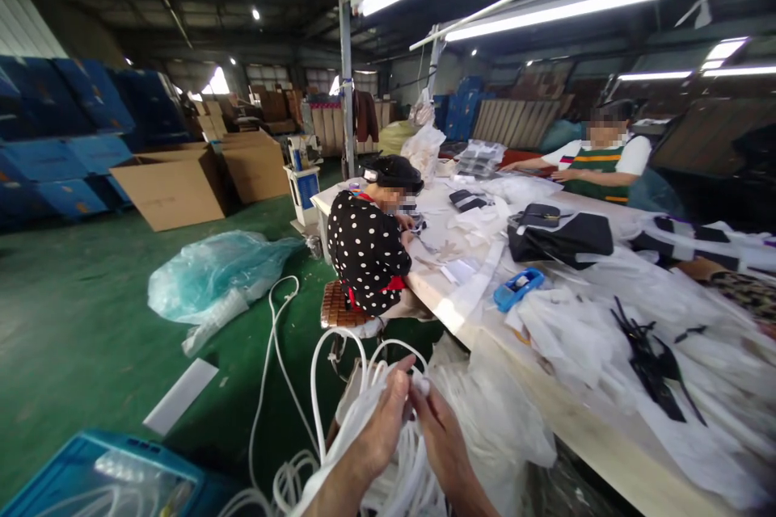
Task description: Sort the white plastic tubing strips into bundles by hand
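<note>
My left hand [388, 404] and my right hand [441, 424] meet at the bottom middle, fingertips close together. Both are closed, pinching a bit of white tubing [418, 380] between them; its exact end is partly hidden by my fingers. Under and around my wrists lies a loose heap of white tubing [407, 475], with loops [314, 376] arching up to the left of my hands. Translucent plastic sheeting [485, 412] hangs beside my right hand from the table edge.
To the right runs a long table [582, 428] bearing plastic, a black bag [561, 236], a blue tape dispenser [518, 288] and black straps [651, 359]. A person in polka dots [367, 254] sits ahead; another person [600, 166] works across the table. A blue crate [115, 448] stands lower left.
</note>
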Tool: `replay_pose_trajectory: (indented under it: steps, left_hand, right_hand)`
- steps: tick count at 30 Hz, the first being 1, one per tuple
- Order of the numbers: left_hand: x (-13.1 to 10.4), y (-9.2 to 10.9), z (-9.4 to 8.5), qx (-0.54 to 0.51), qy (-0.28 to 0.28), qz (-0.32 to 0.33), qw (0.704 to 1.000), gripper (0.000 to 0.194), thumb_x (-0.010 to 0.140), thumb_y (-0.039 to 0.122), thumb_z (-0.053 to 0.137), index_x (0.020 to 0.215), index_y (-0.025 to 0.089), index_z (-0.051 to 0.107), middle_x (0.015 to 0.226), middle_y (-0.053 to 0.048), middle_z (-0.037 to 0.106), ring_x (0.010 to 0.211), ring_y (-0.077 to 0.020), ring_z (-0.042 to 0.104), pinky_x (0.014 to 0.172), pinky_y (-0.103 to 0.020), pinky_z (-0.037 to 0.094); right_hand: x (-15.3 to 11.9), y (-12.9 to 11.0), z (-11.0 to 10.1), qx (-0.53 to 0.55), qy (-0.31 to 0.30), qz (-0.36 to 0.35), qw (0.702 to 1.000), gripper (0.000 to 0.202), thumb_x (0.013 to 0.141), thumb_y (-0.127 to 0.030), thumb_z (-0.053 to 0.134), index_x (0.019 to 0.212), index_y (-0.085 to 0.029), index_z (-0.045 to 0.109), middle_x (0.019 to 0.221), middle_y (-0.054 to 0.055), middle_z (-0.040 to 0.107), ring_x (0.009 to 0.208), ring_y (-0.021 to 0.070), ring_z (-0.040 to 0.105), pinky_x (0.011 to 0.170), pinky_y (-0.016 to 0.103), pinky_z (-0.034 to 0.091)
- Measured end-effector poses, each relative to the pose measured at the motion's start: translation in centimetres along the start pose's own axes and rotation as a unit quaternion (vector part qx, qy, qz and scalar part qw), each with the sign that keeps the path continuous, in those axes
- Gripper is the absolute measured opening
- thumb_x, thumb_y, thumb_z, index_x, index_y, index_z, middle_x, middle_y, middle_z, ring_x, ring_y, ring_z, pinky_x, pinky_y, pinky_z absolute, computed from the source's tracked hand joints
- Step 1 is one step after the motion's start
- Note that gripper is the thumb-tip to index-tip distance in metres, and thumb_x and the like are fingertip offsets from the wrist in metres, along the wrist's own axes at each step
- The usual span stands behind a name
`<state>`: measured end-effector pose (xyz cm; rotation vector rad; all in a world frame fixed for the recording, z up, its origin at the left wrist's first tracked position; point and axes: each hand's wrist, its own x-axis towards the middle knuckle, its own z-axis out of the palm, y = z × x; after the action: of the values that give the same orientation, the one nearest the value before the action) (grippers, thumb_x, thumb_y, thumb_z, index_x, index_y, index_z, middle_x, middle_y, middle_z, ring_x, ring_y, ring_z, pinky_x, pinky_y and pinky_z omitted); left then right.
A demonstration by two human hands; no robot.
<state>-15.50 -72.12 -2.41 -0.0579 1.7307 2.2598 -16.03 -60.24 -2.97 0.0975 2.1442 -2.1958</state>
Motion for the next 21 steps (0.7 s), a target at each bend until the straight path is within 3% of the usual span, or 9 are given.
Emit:
replay_pose_trajectory:
  steps: [2, 4, 6, 9, 14, 18, 21]
  left_hand:
    - [-0.3, 0.1, -1.0, 0.006, -0.003, 0.002, 1.0, 0.096, 0.082, 0.087, 0.046, 0.153, 0.022, 0.042, 0.154, -0.016, 0.051, 0.14, -0.0315, 0.048, 0.117, -0.045, 0.038]
    - [-0.6, 0.0, -2.0, 0.068, -0.002, 0.012, 0.998, 0.087, 0.081, 0.08, 0.059, 0.144, 0.02, 0.054, 0.143, -0.016, 0.06, 0.13, -0.0319, 0.055, 0.111, -0.045, 0.041]
    - [-1.2, -0.5, -2.9, 0.154, -0.012, 0.004, 0.988, 0.062, 0.082, 0.068, 0.066, 0.119, 0.017, 0.07, 0.116, -0.011, 0.071, 0.109, -0.0284, 0.063, 0.099, -0.041, 0.046]
    - [-2.2, -1.4, -3.4, 0.185, -0.045, -0.027, 0.981, 0.038, 0.083, 0.054, 0.066, 0.083, 0.017, 0.072, 0.077, -0.001, 0.065, 0.081, -0.0194, 0.058, 0.082, -0.034, 0.044]
    - [-2.4, -0.6, -1.7, 0.145, -0.05, 0.01, 0.988, 0.026, 0.087, 0.043, 0.061, 0.094, 0.02, 0.069, 0.081, 0.001, 0.061, 0.081, -0.0177, 0.056, 0.078, -0.031, 0.041]
    - [-1.8, 0.9, 0.5, 0.193, -0.021, 0.048, 0.98, 0.024, 0.092, 0.039, 0.052, 0.095, 0.021, 0.067, 0.082, -0.001, 0.061, 0.08, -0.0195, 0.055, 0.077, -0.033, 0.041]
    - [-1.4, 0.7, 1.7, 0.256, 0.02, 0.092, 0.962, 0.025, 0.093, 0.041, 0.047, 0.088, 0.022, 0.063, 0.082, -0.005, 0.061, 0.08, -0.0227, 0.054, 0.076, -0.036, 0.039]
  right_hand:
    - [-0.1, 0.0, -0.2, 0.04, -0.003, 0.028, 0.999, 0.057, 0.074, -0.08, 0.071, 0.09, -0.025, 0.073, 0.096, 0.007, 0.077, 0.096, 0.0312, 0.068, 0.087, 0.041, 0.054]
    - [0.1, -0.2, -0.8, 0.105, -0.005, 0.054, 0.993, 0.053, 0.074, -0.076, 0.074, 0.088, -0.025, 0.072, 0.093, 0.006, 0.076, 0.095, 0.0305, 0.069, 0.083, 0.041, 0.056]
    - [0.8, -0.8, -1.6, 0.182, 0.011, 0.068, 0.981, 0.051, 0.069, -0.074, 0.079, 0.082, -0.026, 0.068, 0.084, 0.004, 0.074, 0.089, 0.0297, 0.071, 0.078, 0.042, 0.059]
    - [2.1, -2.2, -3.0, 0.256, 0.046, 0.043, 0.965, 0.05, 0.063, -0.069, 0.087, 0.078, -0.028, 0.063, 0.076, 0.0, 0.068, 0.082, 0.0268, 0.07, 0.076, 0.044, 0.062]
    - [2.9, -4.2, -3.9, 0.259, 0.044, 0.005, 0.965, 0.046, 0.067, -0.064, 0.087, 0.082, -0.028, 0.063, 0.078, -0.003, 0.065, 0.077, 0.0219, 0.066, 0.081, 0.045, 0.063]
    - [2.5, -4.4, -3.5, 0.275, 0.031, 0.0, 0.961, 0.043, 0.069, -0.062, 0.087, 0.081, -0.028, 0.064, 0.077, -0.004, 0.062, 0.076, 0.0197, 0.065, 0.085, 0.043, 0.063]
    - [2.0, -4.3, -2.8, 0.291, 0.035, 0.001, 0.956, 0.043, 0.068, -0.061, 0.088, 0.081, -0.028, 0.064, 0.077, -0.004, 0.061, 0.075, 0.0193, 0.063, 0.083, 0.043, 0.063]
